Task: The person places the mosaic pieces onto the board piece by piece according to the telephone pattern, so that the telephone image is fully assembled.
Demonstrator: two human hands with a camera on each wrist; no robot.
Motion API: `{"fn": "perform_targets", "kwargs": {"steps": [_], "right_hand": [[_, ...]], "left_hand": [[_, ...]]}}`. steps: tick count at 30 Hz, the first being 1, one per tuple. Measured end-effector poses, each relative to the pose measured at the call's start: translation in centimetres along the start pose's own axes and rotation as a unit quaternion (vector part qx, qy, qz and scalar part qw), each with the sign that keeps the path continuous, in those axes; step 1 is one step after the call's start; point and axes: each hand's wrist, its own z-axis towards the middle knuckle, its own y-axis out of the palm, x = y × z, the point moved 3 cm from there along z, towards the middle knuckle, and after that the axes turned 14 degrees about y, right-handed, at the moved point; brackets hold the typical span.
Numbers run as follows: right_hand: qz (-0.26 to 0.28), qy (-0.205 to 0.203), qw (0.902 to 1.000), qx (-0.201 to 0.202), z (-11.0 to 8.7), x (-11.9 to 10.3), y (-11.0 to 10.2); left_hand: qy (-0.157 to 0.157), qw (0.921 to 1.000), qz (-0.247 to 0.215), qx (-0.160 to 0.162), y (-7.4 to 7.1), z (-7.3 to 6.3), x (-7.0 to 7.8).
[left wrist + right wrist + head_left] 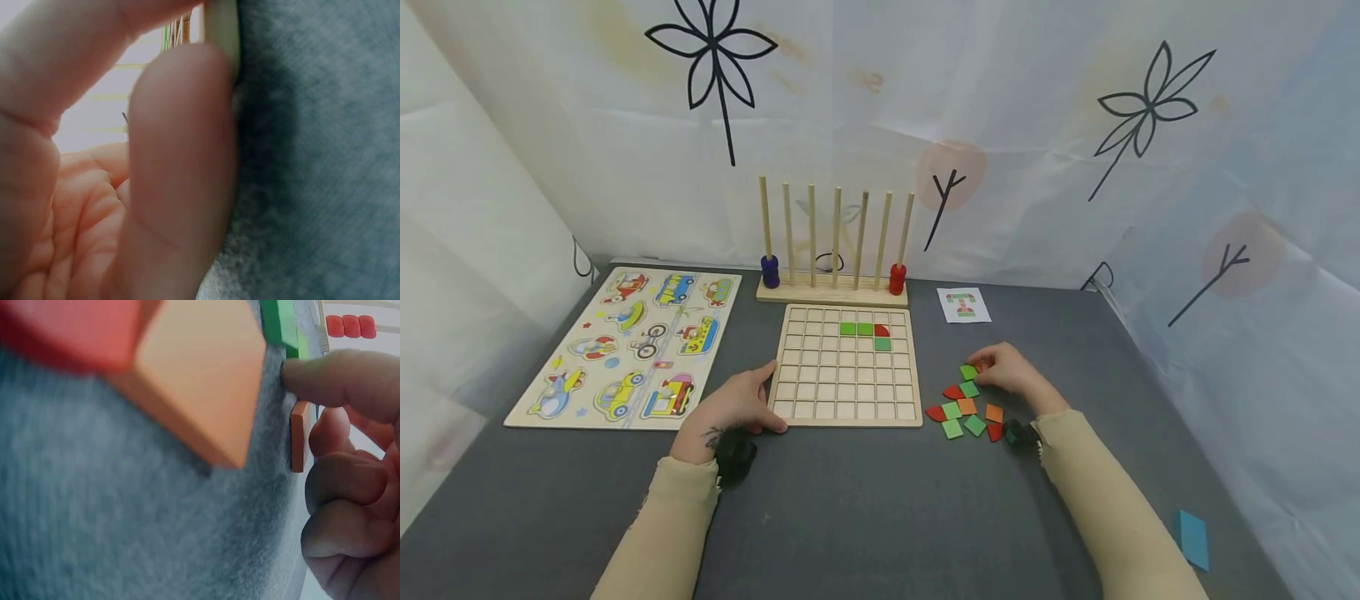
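Observation:
A wooden grid board (827,375) lies in the middle. On it sit green square tiles (865,329) and a red quarter-round tile (882,331) near the top right. My left hand (737,400) holds the board's front left corner, index finger at the left side and thumb (181,144) at the corner. My right hand (1009,369) reaches over loose tiles right of the board. Its fingertips are right at a green tile (968,372), with an orange tile (300,437) close beside them in the right wrist view. Nearer that camera lie an orange tile (206,375) and a red tile (75,331).
A small pattern card (964,317) lies behind the loose tiles. Behind the board stands a peg rack (831,295) with blue and red beads. A vehicle picture puzzle (625,350) lies to the left. A blue block (1192,540) is at the far right.

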Motion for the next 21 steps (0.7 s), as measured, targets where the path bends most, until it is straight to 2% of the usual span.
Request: {"fn": "perform_targets", "kwargs": {"steps": [2,7,10,13,16,21], "right_hand": [[-0.015,0.001,0.9999,0.003,0.0,0.0,-0.1],[-0.045,0.001,0.9981,0.042,0.1,-0.5,-0.6],[-0.029,-0.001,0.9976,0.063,0.3,-1.4,-0.9],[0.013,-0.012,0.9969,0.076,0.7,-3.0,-0.7],[0.080,-0.035,0.9938,0.070,1.3,-4.9,-0.1],[0.185,-0.044,0.9815,0.022,2.3,-8.5,2.1]], "left_hand": [[0.002,1.0000,0.000,0.001,0.0,0.0,0.0],[0.000,1.0000,-0.002,0.002,0.1,0.0,-0.1],[-0.004,1.0000,-0.001,0.002,0.1,0.0,-0.2],[-0.007,1.0000,-0.001,0.004,0.0,0.1,-0.3],[-0.007,1.0000,0.001,0.003,0.0,0.0,-0.3],[-0.011,0.9999,0.001,0.002,0.0,0.0,0.0]]}}
